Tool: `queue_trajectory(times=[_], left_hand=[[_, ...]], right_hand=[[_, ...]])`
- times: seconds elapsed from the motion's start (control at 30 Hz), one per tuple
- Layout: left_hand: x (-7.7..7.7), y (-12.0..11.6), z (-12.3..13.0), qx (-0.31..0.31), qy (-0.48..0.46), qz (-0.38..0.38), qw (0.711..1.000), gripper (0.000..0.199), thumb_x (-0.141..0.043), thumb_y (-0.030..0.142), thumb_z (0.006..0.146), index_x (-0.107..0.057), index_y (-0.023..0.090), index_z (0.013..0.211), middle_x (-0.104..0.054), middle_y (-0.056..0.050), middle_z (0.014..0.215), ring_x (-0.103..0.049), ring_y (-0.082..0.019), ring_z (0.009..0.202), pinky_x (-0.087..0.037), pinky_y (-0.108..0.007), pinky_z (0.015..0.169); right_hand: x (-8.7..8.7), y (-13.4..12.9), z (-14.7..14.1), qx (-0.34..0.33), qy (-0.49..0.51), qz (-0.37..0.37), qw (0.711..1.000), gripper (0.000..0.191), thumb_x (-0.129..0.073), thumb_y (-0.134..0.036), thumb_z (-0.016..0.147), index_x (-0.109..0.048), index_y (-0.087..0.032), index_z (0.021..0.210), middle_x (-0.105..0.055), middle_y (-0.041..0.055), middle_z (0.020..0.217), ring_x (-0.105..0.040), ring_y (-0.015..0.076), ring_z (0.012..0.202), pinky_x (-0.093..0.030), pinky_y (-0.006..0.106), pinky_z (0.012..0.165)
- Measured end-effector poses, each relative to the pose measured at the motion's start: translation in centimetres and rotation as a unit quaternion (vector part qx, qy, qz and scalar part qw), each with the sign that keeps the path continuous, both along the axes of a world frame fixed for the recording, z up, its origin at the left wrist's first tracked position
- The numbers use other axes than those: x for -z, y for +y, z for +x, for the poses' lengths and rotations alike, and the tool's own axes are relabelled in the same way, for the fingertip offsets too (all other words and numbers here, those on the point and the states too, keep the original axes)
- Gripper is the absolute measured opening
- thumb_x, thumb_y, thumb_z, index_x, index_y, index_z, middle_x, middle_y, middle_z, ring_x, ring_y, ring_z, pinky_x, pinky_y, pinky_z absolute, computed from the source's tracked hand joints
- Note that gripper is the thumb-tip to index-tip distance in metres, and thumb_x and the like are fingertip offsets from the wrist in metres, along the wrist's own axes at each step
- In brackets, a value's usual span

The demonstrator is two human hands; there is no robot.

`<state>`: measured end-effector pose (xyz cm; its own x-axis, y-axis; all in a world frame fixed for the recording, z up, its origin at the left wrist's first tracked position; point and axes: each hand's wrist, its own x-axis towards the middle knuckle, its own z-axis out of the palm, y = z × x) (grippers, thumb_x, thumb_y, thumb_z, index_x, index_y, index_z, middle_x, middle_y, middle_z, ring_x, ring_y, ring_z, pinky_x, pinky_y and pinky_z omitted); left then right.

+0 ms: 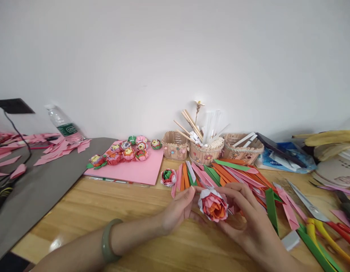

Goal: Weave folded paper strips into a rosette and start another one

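Note:
Over the table's near middle, both hands are at an origami paper flower (213, 205) with white outer petals, pink ones inside them and an orange centre. My right hand (245, 215) grips its right side, thumb below and fingers above. My left hand (177, 211), with a green bangle on its wrist, curls at the flower's left edge; its fingertips seem to touch the petals and are partly hidden. Just beyond lie folded paper strips (224, 175) in pink, orange, green and white. Another paper flower (168, 177), with a green centre, sits left of the strips.
Several finished flowers lie on a pink sheet (143, 172). Against the wall stand decorated baskets (175, 145), one holding sticks. Scissors (313, 209) with yellow and red handles lie at right. A plastic bottle (63, 122) and pink paper pieces (54, 151) are at left on a grey surface.

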<state>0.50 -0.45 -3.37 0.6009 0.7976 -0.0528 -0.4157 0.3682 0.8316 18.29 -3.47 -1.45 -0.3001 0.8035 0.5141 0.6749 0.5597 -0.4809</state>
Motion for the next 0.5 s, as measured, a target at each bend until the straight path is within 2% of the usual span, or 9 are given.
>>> queue_trajectory(times=[0.07, 0.1, 0.17, 0.27, 0.4, 0.5], left_hand=[[-0.02, 0.22, -0.07, -0.012, -0.002, 0.032, 0.999, 0.043, -0.053, 0.053, 0.075, -0.058, 0.017, 0.099, -0.060, -0.010, 0.098, -0.058, -0.018, 0.081, -0.048, -0.028, 0.062], [-0.01, 0.28, -0.08, -0.021, -0.004, 0.055, 0.998, 0.042, -0.063, 0.047, 0.070, -0.055, 0.020, 0.103, -0.057, -0.009, 0.104, -0.057, -0.018, 0.084, -0.049, -0.029, 0.064], [0.07, 0.25, 0.02, -0.045, 0.005, 0.103, 0.994, 0.056, -0.078, 0.027, 0.057, -0.051, 0.024, 0.106, -0.050, -0.006, 0.112, -0.055, -0.015, 0.086, -0.048, -0.029, 0.071], [0.15, -0.08, 0.37, -0.067, 0.032, 0.154, 0.985, 0.062, -0.079, 0.018, 0.055, -0.047, 0.026, 0.108, -0.044, -0.006, 0.119, -0.054, -0.016, 0.091, -0.047, -0.030, 0.075], [0.00, -0.38, 0.66, -0.077, 0.085, 0.186, 0.976, 0.059, -0.076, 0.022, 0.059, -0.045, 0.022, 0.108, -0.057, -0.005, 0.099, -0.057, -0.017, 0.087, -0.046, -0.032, 0.076], [-0.25, -0.28, 0.47, -0.090, 0.113, 0.204, 0.968, 0.052, -0.075, 0.024, 0.060, -0.048, 0.019, 0.105, -0.058, -0.002, 0.085, -0.057, -0.016, 0.081, -0.045, -0.029, 0.072]], right_hand=[[0.23, 0.36, 0.24, 0.050, -0.019, 0.037, 0.998, 0.036, -0.057, -0.020, 0.073, -0.047, -0.023, 0.108, -0.047, 0.0066, 0.101, -0.054, 0.0191, 0.087, -0.051, 0.029, 0.065], [0.36, 0.53, 0.30, 0.076, -0.030, 0.063, 0.995, 0.035, -0.058, -0.023, 0.072, -0.048, -0.022, 0.106, -0.048, 0.0069, 0.099, -0.055, 0.0200, 0.086, -0.051, 0.029, 0.063], [0.60, 0.81, 0.29, 0.126, -0.061, 0.101, 0.985, 0.035, -0.060, -0.030, 0.071, -0.050, -0.021, 0.103, -0.050, 0.0076, 0.099, -0.057, 0.0215, 0.085, -0.051, 0.029, 0.058], [0.86, 1.03, 0.12, 0.163, -0.104, 0.139, 0.971, 0.035, -0.062, -0.036, 0.069, -0.054, -0.020, 0.099, -0.053, 0.0086, 0.099, -0.059, 0.0229, 0.084, -0.051, 0.029, 0.053], [0.92, 1.12, 0.02, 0.148, -0.117, 0.162, 0.969, 0.035, -0.064, -0.036, 0.067, -0.055, -0.018, 0.095, -0.054, 0.0106, 0.099, -0.058, 0.0254, 0.086, -0.051, 0.035, 0.063], [0.74, 1.10, 0.08, 0.119, -0.118, 0.155, 0.973, 0.034, -0.064, -0.033, 0.067, -0.055, -0.018, 0.096, -0.055, 0.0104, 0.099, -0.058, 0.0251, 0.087, -0.051, 0.036, 0.067]])
